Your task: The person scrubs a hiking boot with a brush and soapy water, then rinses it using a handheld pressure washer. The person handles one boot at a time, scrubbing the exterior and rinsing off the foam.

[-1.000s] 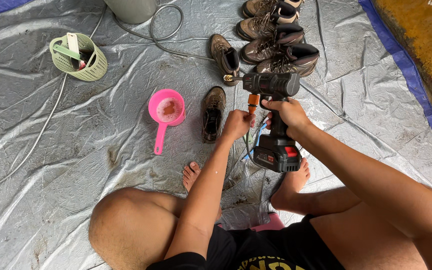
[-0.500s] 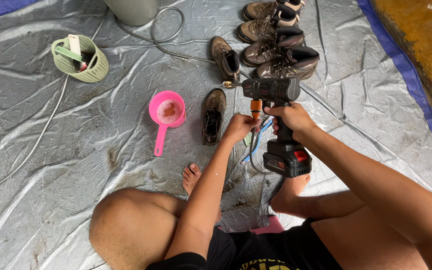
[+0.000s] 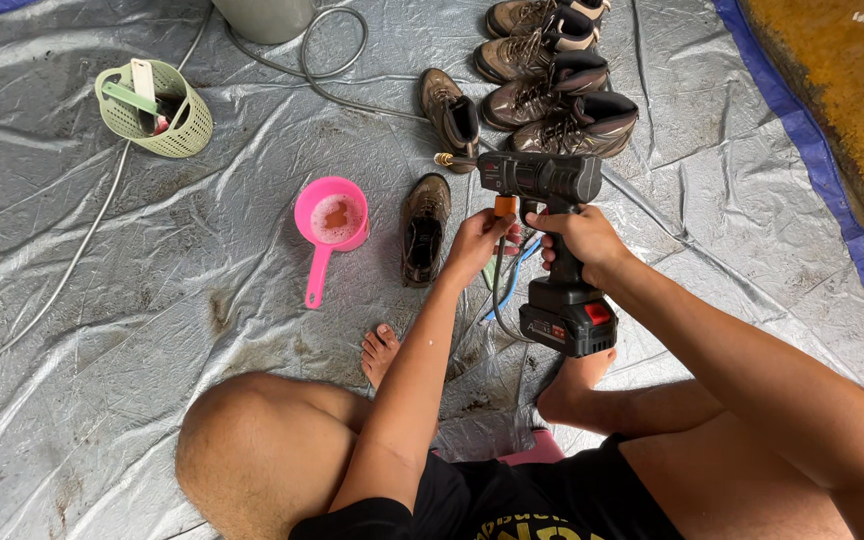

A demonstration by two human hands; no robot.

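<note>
The right hand [image 3: 577, 240] grips the handle of a black battery-powered spray gun [image 3: 542, 180], held above the grey plastic tarp's [image 3: 152, 330] middle. The left hand's [image 3: 482, 240] fingers pinch the orange hose fitting [image 3: 505, 207] beneath the gun, apparently seating it; a firm push seems needed.

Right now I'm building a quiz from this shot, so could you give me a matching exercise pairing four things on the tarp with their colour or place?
Things:
1. scoop
2. basket
3. spray gun
4. single boot

Descriptions:
A. pale green, far left on the tarp
B. held in the right hand
C. pink, with suds inside
D. brown, lying just left of the left hand

Pairs: 1-C, 2-A, 3-B, 4-D
</note>
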